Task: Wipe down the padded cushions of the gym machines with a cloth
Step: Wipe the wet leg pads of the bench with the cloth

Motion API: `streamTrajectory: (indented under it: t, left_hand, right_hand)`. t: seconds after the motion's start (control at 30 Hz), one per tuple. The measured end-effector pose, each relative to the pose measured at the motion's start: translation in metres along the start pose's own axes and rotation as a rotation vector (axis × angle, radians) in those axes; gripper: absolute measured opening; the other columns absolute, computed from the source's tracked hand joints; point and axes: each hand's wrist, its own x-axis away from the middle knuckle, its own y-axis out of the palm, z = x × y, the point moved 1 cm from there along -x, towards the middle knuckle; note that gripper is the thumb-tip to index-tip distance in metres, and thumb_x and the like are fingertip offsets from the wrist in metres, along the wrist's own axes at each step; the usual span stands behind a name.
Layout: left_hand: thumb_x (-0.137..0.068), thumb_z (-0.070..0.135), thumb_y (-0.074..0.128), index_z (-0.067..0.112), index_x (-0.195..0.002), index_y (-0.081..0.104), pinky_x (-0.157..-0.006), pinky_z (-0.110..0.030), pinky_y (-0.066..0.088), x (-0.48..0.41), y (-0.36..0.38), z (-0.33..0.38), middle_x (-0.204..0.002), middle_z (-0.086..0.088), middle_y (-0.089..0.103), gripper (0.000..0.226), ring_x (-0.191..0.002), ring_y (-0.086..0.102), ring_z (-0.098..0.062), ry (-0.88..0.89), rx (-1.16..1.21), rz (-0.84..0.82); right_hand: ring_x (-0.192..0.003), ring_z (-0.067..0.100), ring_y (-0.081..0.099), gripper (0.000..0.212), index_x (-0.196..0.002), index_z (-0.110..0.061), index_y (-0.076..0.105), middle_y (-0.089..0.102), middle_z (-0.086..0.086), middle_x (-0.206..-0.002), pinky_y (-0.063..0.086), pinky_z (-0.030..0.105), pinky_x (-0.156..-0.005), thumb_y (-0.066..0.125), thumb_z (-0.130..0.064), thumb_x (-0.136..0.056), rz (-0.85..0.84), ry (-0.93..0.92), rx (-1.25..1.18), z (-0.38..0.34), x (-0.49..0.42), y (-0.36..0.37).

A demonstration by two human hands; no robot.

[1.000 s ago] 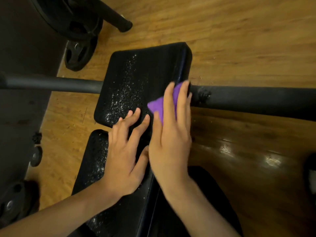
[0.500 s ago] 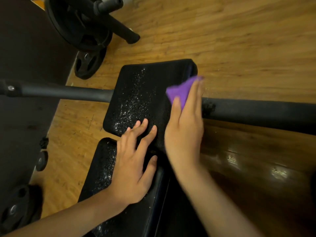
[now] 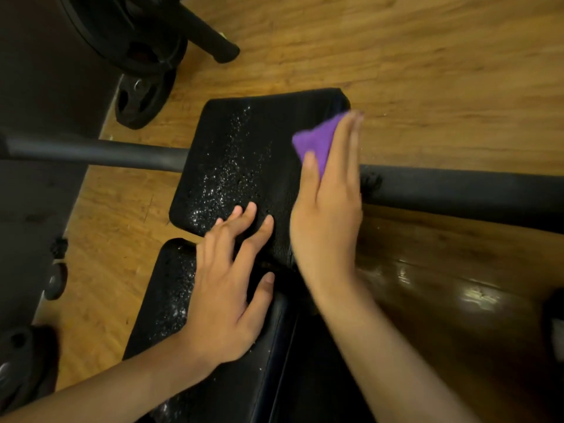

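Observation:
A black padded bench cushion (image 3: 244,154) lies in the middle of the view, speckled with droplets on its left half. A second black pad (image 3: 171,303) lies nearer to me, also wet on the left. My right hand (image 3: 329,203) presses a purple cloth (image 3: 314,141) flat against the far cushion's right edge, fingers straight and reaching its far right corner. My left hand (image 3: 229,288) rests spread across the gap between the two pads, fingertips on the far cushion.
A black bar (image 3: 457,193) crosses the view under the cushion from left to right. Weight plates (image 3: 143,96) and a black post (image 3: 210,41) stand at the upper left on the wooden floor (image 3: 427,71). More plates (image 3: 18,361) sit at the lower left.
My right hand has slid the purple cloth along the cushion's right edge, away from me toward its far corner. My left hand has stayed put on the pads.

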Motion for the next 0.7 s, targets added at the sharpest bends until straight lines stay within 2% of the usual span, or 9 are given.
streamTrajectory:
  t: [0.1,0.17,0.27,0.33,0.4,0.47,0.53,0.63,0.7]
  left_hand:
    - [-0.099,0.031,0.045,0.014,-0.154,0.044,-0.119,-0.059,0.027,-0.001,0.0,-0.001,-0.162,-0.01,0.037,0.058,-0.153,0.031,-0.032,-0.011,0.02,-0.007]
    - [-0.1,0.031,0.043,0.014,-0.155,0.043,-0.12,-0.058,0.027,0.0,0.0,0.0,-0.162,-0.01,0.037,0.058,-0.152,0.031,-0.032,-0.011,0.034,-0.012]
    - [-0.099,0.029,0.045,0.016,-0.156,0.039,-0.12,-0.055,0.026,-0.001,-0.001,0.0,-0.161,-0.01,0.037,0.058,-0.152,0.031,-0.031,0.008,0.022,-0.011]
    - [-0.1,0.029,0.045,0.015,-0.155,0.039,-0.12,-0.054,0.027,-0.001,-0.001,-0.001,-0.161,-0.011,0.037,0.057,-0.151,0.031,-0.031,0.011,0.015,-0.002]
    - [-0.101,0.029,0.045,0.014,-0.155,0.04,-0.119,-0.055,0.027,-0.002,0.0,0.0,-0.161,-0.011,0.037,0.057,-0.152,0.03,-0.03,0.013,0.018,0.004]
    - [-0.1,0.028,0.046,0.015,-0.156,0.04,-0.119,-0.057,0.027,-0.001,0.0,0.0,-0.161,-0.01,0.037,0.058,-0.154,0.029,-0.029,0.007,0.017,0.001]
    - [-0.099,0.029,0.046,0.015,-0.155,0.042,-0.119,-0.058,0.027,0.0,0.0,-0.001,-0.162,-0.008,0.036,0.058,-0.154,0.028,-0.027,0.0,0.018,0.0]
    - [-0.1,0.031,0.044,0.014,-0.154,0.045,-0.118,-0.059,0.027,0.001,0.0,-0.001,-0.163,-0.007,0.036,0.057,-0.155,0.028,-0.027,-0.011,0.033,0.0]
    - [-0.099,0.03,0.044,0.015,-0.155,0.043,-0.12,-0.055,0.026,0.0,-0.001,0.0,-0.163,-0.007,0.036,0.058,-0.154,0.028,-0.027,-0.006,0.035,-0.001]
  right_hand:
    - [-0.157,0.01,-0.002,0.065,-0.161,-0.024,-0.006,-0.007,-0.007,-0.172,0.013,0.03,-0.127,0.03,-0.039,-0.108,-0.06,0.08,0.015,-0.006,0.083,0.001]
    - [-0.157,0.009,-0.006,0.067,-0.157,-0.03,-0.013,-0.012,-0.011,-0.17,0.008,0.024,-0.126,0.027,-0.043,-0.106,-0.083,0.108,0.005,-0.009,0.082,0.0]
    - [-0.158,0.016,-0.002,0.067,-0.161,-0.015,-0.004,-0.005,0.003,-0.171,-0.003,0.01,-0.118,0.033,-0.035,-0.11,-0.08,0.058,-0.004,-0.005,0.008,-0.001]
    - [-0.157,0.017,0.003,0.065,-0.162,-0.011,0.001,0.001,0.004,-0.172,0.003,0.015,-0.118,0.034,-0.033,-0.111,-0.111,0.082,0.023,-0.001,-0.058,-0.003]
    - [-0.157,0.017,0.012,0.062,-0.163,-0.012,0.007,0.011,0.003,-0.171,0.013,0.021,-0.12,0.034,-0.033,-0.111,-0.092,0.069,0.048,-0.003,-0.086,-0.003]
    - [-0.157,0.021,0.013,0.06,-0.162,-0.009,0.013,0.013,0.007,-0.171,0.014,0.029,-0.125,0.035,-0.029,-0.11,-0.04,-0.01,0.05,-0.005,-0.052,0.0]
    - [-0.158,0.022,0.007,0.062,-0.163,-0.012,0.011,0.006,0.006,-0.172,0.013,0.031,-0.127,0.036,-0.028,-0.109,-0.016,-0.077,0.084,-0.007,0.023,0.001]
    - [-0.157,0.009,-0.007,0.067,-0.159,-0.036,-0.015,-0.014,-0.016,-0.169,0.01,0.026,-0.127,0.029,-0.039,-0.108,-0.09,0.022,0.016,-0.008,0.096,-0.002]
    - [-0.157,0.008,-0.008,0.066,-0.158,-0.033,-0.014,-0.015,-0.014,-0.169,0.004,0.019,-0.125,0.028,-0.041,-0.108,-0.1,0.074,-0.013,-0.008,0.073,-0.001]
